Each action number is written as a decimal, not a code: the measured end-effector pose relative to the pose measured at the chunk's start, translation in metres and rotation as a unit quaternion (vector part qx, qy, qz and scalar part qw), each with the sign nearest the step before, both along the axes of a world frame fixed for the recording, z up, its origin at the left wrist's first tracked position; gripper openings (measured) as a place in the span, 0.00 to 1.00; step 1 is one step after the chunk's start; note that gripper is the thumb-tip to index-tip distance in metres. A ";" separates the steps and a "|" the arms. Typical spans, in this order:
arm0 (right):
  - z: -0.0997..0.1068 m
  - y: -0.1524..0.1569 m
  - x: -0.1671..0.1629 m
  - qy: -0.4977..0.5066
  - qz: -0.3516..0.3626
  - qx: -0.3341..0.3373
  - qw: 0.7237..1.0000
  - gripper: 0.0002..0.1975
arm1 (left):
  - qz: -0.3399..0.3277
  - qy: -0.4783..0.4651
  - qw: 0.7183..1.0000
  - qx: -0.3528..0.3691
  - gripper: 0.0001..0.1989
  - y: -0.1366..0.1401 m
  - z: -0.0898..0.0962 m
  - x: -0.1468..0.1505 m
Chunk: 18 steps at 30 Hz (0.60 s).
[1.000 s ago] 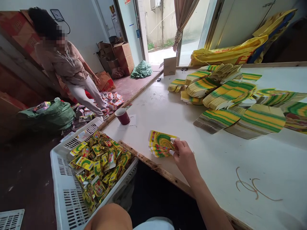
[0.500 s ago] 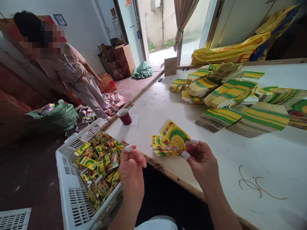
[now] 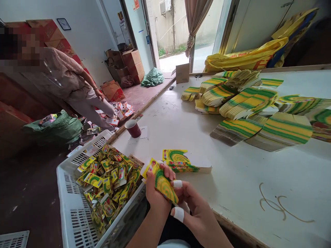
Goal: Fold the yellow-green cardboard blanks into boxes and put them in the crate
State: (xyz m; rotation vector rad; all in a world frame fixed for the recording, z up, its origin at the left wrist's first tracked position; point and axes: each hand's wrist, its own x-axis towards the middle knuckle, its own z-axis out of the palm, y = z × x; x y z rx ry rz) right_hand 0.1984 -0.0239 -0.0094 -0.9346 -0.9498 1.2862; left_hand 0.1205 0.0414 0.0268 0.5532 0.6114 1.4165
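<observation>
A small flat yellow-and-green printed carton (image 3: pixel 163 184) is held up over the table's near edge. My left hand (image 3: pixel 157 198) wraps round it, thumb on the near side and fingers over the far side. At the carton's lower end, my right hand (image 3: pixel 192 208) has its taped thumb and taped forefinger around the edge; the palm side is partly hidden. Just beyond my hands, a stack of the same flat cartons (image 3: pixel 178 162) lies on the white table (image 3: pixel 227 179).
To the left stands a white plastic basket (image 3: pixel 67 203) of folded cartons (image 3: pixel 108 182). A dark red mug (image 3: pixel 133 128) sits near the table edge. Bundled cartons (image 3: pixel 248 100) pile up at the back right, with loose rubber bands (image 3: pixel 274 203) nearer. A person (image 3: pixel 62 75) stands at left.
My right hand has brought a carton from the stack down and left. My left hand, free before, has moved right and closed around it. The person has shifted left in view.
</observation>
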 end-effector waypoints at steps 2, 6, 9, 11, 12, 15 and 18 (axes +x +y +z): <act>0.002 0.001 0.003 -0.054 0.023 -0.014 0.998 0.19 | 0.030 0.044 0.999 -0.011 0.26 -0.001 -0.006 0.001; -0.004 0.006 0.018 -0.123 -0.047 -0.003 0.991 0.13 | -0.006 0.138 0.990 0.009 0.36 -0.005 -0.018 -0.004; -0.012 0.006 0.035 -0.174 -0.103 0.019 0.979 0.09 | -0.043 0.193 0.980 0.024 0.30 -0.007 -0.021 -0.010; -0.012 0.003 0.047 -0.225 -0.120 0.046 0.966 0.08 | -0.047 0.228 0.972 0.022 0.22 -0.006 -0.020 -0.015; -0.011 0.002 0.053 -0.249 -0.133 0.066 0.957 0.08 | -0.054 0.246 0.967 0.027 0.20 -0.004 -0.018 -0.018; -0.004 -0.002 0.072 -0.325 -0.200 0.144 0.913 0.08 | -0.098 0.279 0.951 0.095 0.20 0.003 -0.009 -0.034; 0.005 -0.003 0.087 -0.446 -0.243 0.216 0.834 0.15 | -0.130 0.299 0.928 0.180 0.34 0.011 0.006 -0.053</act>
